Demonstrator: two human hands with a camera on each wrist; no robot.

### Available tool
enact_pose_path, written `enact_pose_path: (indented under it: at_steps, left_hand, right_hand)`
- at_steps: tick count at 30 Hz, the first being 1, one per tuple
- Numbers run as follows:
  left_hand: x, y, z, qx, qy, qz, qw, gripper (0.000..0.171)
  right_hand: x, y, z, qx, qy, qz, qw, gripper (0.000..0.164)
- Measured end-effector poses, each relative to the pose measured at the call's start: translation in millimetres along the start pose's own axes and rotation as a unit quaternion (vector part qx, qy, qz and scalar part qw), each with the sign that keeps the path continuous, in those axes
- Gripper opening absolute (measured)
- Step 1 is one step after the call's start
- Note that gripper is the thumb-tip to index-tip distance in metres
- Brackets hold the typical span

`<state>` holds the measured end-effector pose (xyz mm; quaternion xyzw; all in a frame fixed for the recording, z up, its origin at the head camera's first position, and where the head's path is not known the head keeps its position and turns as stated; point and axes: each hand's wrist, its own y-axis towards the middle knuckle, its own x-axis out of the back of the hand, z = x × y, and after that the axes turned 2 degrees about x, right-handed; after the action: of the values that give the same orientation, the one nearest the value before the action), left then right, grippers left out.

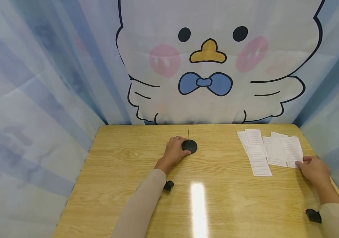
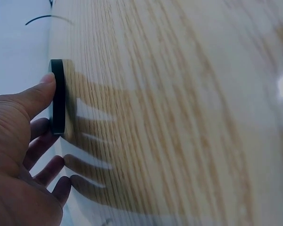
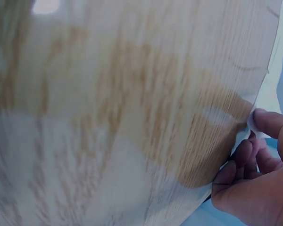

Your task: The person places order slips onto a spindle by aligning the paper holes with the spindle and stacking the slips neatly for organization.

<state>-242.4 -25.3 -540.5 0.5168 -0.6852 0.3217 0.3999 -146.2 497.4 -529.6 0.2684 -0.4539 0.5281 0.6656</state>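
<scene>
A round black base with a thin upright spike, like a bill spike, stands toward the back middle of the table. My left hand grips the base's edge between thumb and fingers; in the left wrist view the thumb lies on the disc and the lower fingers touch the tabletop. On the right lie several lined white paper slips, partly overlapping. My right hand pinches the near right corner of the rightmost slip. In the right wrist view only a bit of that paper shows at the thumb.
The wooden table carries a bright light reflection in front. A curtain with a cartoon bird hangs right behind the back edge, and blue-white curtains flank both sides. Small black pieces show at both sleeves.
</scene>
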Motion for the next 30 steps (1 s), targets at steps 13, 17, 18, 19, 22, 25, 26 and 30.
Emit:
enact_pose_path:
  at_steps: [13, 17, 18, 19, 22, 25, 26, 30]
  left_hand:
    - [1.9, -0.5, -0.4, 0.002, -0.011, 0.006, 0.9999, 0.063]
    - [1.0, -1.0, 0.3, -0.004, -0.013, 0.005, 0.9999, 0.063]
    - [0.4, -0.8, 0.4, -0.005, -0.013, 0.005, 0.9999, 0.063]
    - [-0.4, -0.9, 0.5, -0.004, -0.013, 0.006, 0.9999, 0.063]
    - [-1.6, -1.7, 1.0, 0.001, -0.011, 0.006, 0.9999, 0.063]
    - [-1.3, -2.9, 0.8, 0.006, -0.011, 0.003, 0.9999, 0.062]
    - [-0.9, -3.1, 0.6, 0.006, -0.014, 0.001, 0.9999, 0.062]
    - [0.2, -2.4, 0.1, 0.001, -0.022, 0.001, 0.9997, 0.062]
  right_hand:
    - [5.9, -8.9, 2.7, 0.006, 0.025, 0.001, 1.0, 0.062]
    - [8.6, -13.1, 7.9, 0.006, 0.041, -0.015, 0.999, 0.058]
    - [9.2, -13.8, 8.8, 0.007, 0.046, -0.019, 0.999, 0.057]
    - [9.7, -14.2, 9.8, 0.009, 0.05, -0.022, 0.998, 0.056]
    - [11.5, -16.0, 14.2, 0.016, 0.063, -0.024, 0.998, 0.058]
    - [15.1, -18.8, 22.6, 0.027, 0.077, -0.027, 0.996, 0.06]
    - [16.5, -19.9, 26.0, 0.029, 0.08, -0.03, 0.996, 0.06]
    - [22.0, -22.9, 39.9, 0.042, 0.09, -0.041, 0.994, 0.058]
